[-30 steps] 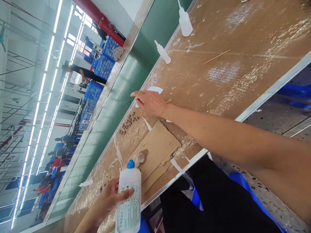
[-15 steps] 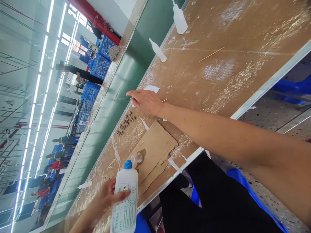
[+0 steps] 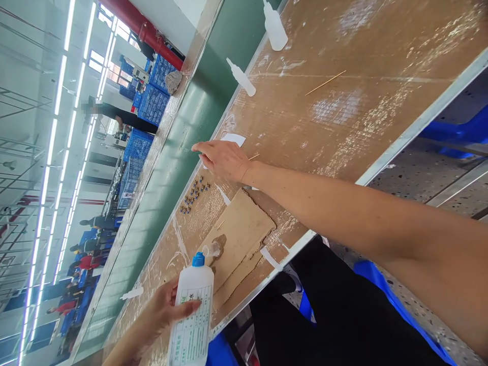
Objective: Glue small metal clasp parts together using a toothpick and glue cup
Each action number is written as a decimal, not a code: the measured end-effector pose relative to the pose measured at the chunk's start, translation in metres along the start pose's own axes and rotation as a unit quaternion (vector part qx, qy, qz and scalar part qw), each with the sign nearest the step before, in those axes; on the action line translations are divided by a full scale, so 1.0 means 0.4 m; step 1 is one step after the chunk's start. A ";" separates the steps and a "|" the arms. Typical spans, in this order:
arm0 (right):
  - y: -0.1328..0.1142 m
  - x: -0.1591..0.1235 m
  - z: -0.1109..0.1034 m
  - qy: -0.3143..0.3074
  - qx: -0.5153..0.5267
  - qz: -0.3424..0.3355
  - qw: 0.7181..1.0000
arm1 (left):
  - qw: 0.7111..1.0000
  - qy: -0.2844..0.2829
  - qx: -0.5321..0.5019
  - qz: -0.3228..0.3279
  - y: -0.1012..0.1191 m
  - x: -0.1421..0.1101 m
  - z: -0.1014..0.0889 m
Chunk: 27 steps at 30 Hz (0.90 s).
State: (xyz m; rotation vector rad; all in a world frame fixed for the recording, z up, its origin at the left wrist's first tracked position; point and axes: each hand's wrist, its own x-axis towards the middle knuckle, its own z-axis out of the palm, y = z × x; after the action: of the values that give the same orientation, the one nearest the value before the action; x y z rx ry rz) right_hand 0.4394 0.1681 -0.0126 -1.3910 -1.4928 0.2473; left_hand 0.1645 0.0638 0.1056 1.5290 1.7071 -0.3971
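Left hand (image 3: 168, 304) grips bottle (image 3: 191, 333) round its body, presumably for control; cardboard (image 3: 247, 218) toward the near edge of the desk (image 3: 284, 129) likely catches drips; right hand (image 3: 224, 158) by far edge, fingers' hold undetermined

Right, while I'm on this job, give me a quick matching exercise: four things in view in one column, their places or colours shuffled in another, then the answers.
Column one:
1. Labelled bottle
2. Small clear container
3. Small parts
4. Thick pipe

Column two:
A. Red
B. On the cardboard
C. Gripped by the left hand
D. Loosely clustered on the tabletop

Pairs: 1-C, 2-B, 3-D, 4-A
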 end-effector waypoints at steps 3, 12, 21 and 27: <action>0.002 0.000 0.002 0.000 -0.001 -0.003 1.000 | 0.999 -0.035 0.031 -0.011 0.005 0.005 -0.012; 0.000 -0.001 -0.003 -0.006 -0.009 0.001 1.000 | 0.998 -0.044 0.041 -0.010 0.008 0.006 -0.020; -0.006 -0.003 -0.014 -0.019 -0.013 0.008 1.000 | 0.999 -0.030 0.026 0.019 -0.022 0.012 -0.032; -0.003 -0.002 -0.011 -0.015 -0.001 0.003 1.000 | 0.998 -0.038 0.029 0.033 -0.018 0.016 -0.035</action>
State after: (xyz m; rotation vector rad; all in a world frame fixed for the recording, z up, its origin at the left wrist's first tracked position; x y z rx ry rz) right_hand 0.4416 0.1650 -0.0101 -1.3994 -1.5130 0.2716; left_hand 0.1531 0.0763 0.1080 1.5861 1.5948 -0.4690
